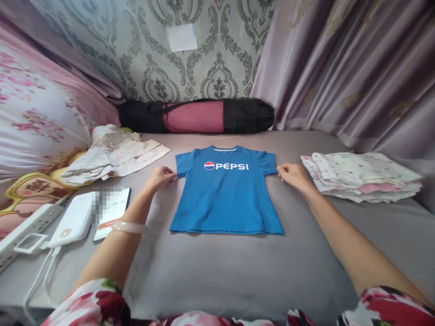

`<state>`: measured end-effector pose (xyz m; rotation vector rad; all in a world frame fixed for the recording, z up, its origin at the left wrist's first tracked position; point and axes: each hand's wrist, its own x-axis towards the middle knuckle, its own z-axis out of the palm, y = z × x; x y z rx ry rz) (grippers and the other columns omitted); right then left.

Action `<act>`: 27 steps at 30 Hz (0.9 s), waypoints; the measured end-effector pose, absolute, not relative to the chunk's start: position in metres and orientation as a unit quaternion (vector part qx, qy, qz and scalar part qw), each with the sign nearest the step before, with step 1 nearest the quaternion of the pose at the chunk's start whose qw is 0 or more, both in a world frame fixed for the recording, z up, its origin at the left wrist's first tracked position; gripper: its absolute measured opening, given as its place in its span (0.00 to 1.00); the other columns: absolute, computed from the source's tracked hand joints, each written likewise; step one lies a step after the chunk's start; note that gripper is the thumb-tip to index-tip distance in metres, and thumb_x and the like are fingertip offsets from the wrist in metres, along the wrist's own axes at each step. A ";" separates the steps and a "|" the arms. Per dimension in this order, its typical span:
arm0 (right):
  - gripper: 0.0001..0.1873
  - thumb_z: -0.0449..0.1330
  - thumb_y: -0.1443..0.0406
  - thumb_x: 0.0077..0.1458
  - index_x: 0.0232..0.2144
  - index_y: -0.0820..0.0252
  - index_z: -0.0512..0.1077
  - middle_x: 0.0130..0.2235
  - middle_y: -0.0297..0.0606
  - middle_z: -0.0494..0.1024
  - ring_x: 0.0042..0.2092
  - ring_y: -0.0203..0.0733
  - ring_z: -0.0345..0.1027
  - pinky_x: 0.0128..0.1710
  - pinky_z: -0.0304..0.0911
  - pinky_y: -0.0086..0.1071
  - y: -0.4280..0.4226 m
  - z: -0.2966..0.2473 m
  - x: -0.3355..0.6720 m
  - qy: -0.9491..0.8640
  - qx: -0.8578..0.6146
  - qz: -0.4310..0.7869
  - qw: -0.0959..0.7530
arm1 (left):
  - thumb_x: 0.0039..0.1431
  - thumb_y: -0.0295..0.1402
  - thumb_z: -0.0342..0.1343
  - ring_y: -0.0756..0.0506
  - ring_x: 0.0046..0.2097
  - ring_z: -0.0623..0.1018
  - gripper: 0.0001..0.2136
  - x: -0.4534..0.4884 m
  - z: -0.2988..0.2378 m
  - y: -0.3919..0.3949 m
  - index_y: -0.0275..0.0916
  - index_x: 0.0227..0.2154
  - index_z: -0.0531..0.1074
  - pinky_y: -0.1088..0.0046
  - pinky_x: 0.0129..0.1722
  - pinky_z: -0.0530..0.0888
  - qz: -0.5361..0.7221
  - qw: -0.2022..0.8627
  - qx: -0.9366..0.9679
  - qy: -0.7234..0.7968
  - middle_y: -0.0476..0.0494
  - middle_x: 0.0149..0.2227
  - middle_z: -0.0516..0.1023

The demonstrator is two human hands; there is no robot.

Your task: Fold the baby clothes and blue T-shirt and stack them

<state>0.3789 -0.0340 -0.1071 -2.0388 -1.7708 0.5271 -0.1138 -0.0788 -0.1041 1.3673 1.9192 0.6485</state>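
1. blue pepsi t-shirt point(226, 199) lies flat and front up in the middle of the grey bed point(217, 271), with its collar toward the far edge.
2. left hand point(161, 175) pinches the tip of one sleeve, fingers closed on the fabric; a pale bangle point(128, 226) sits on that wrist.
3. right hand point(292, 174) pinches the other sleeve tip the same way.
4. folded stack of clothes point(360, 176) rests near the right edge, apart from the shirt.
5. toward the left edge lie a crumpled cloth point(115, 156), a phone point(113, 213) and a white power bank point(74, 219); a rolled black bag point(197, 116) lies along the far edge.
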 end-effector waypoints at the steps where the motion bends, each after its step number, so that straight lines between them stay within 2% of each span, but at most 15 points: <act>1: 0.14 0.52 0.60 0.60 0.29 0.60 0.74 0.26 0.39 0.78 0.26 0.38 0.69 0.29 0.63 0.29 -0.049 -0.106 0.378 -0.639 -0.709 0.243 0.176 | 0.43 0.46 0.62 0.49 0.23 0.71 0.16 -0.112 -0.102 -0.093 0.37 0.27 0.71 0.75 0.24 0.67 0.247 0.356 0.537 0.724 0.49 0.19 0.72; 5: 0.20 0.53 0.55 0.57 0.19 0.59 0.70 0.18 0.34 0.72 0.18 0.33 0.59 0.21 0.54 0.28 -0.105 -0.106 0.369 -0.642 -0.674 0.341 0.131 | 0.41 0.51 0.62 0.48 0.22 0.72 0.19 -0.100 -0.099 -0.146 0.37 0.25 0.72 0.74 0.22 0.67 0.241 0.392 0.525 0.716 0.47 0.20 0.74; 9: 0.24 0.53 0.50 0.55 0.15 0.58 0.66 0.16 0.33 0.69 0.17 0.32 0.56 0.21 0.51 0.28 -0.144 -0.104 0.358 -0.654 -0.661 0.357 0.090 | 0.41 0.54 0.61 0.47 0.24 0.74 0.22 -0.084 -0.098 -0.186 0.37 0.28 0.72 0.73 0.23 0.68 0.235 0.407 0.511 0.720 0.45 0.22 0.77; 11: 0.26 0.53 0.47 0.54 0.13 0.57 0.63 0.16 0.33 0.68 0.18 0.32 0.56 0.21 0.50 0.28 -0.156 -0.100 0.354 -0.668 -0.649 0.357 0.075 | 0.42 0.55 0.60 0.47 0.22 0.73 0.24 -0.076 -0.097 -0.201 0.38 0.30 0.72 0.73 0.22 0.66 0.227 0.409 0.502 0.728 0.47 0.20 0.75; 14: 0.28 0.53 0.44 0.51 0.13 0.57 0.62 0.14 0.32 0.65 0.18 0.31 0.53 0.20 0.48 0.28 -0.169 -0.091 0.349 -0.674 -0.636 0.375 0.038 | 0.45 0.57 0.58 0.48 0.20 0.70 0.24 -0.065 -0.095 -0.219 0.39 0.32 0.71 0.74 0.22 0.64 0.233 0.385 0.497 0.742 0.51 0.15 0.70; 17: 0.27 0.53 0.44 0.51 0.14 0.56 0.62 0.14 0.30 0.62 0.17 0.30 0.50 0.19 0.46 0.27 -0.176 -0.085 0.346 -0.673 -0.626 0.394 0.008 | 0.44 0.57 0.58 0.48 0.21 0.70 0.25 -0.056 -0.093 -0.230 0.40 0.35 0.70 0.74 0.22 0.63 0.263 0.385 0.475 0.746 0.53 0.17 0.69; 22: 0.27 0.55 0.43 0.49 0.15 0.56 0.60 0.14 0.29 0.60 0.17 0.29 0.48 0.18 0.44 0.27 -0.179 -0.083 0.350 -0.674 -0.615 0.408 0.007 | 0.39 0.55 0.62 0.50 0.23 0.69 0.29 -0.050 -0.093 -0.236 0.41 0.41 0.67 0.75 0.22 0.62 0.288 0.401 0.458 0.740 0.54 0.22 0.71; 27: 0.27 0.57 0.43 0.48 0.16 0.57 0.58 0.16 0.29 0.63 0.18 0.28 0.48 0.19 0.43 0.26 -0.181 -0.079 0.359 -0.667 -0.609 0.429 0.015 | 0.42 0.53 0.62 0.51 0.21 0.67 0.29 -0.056 -0.098 -0.237 0.39 0.42 0.67 0.76 0.22 0.60 0.310 0.390 0.473 0.727 0.56 0.22 0.69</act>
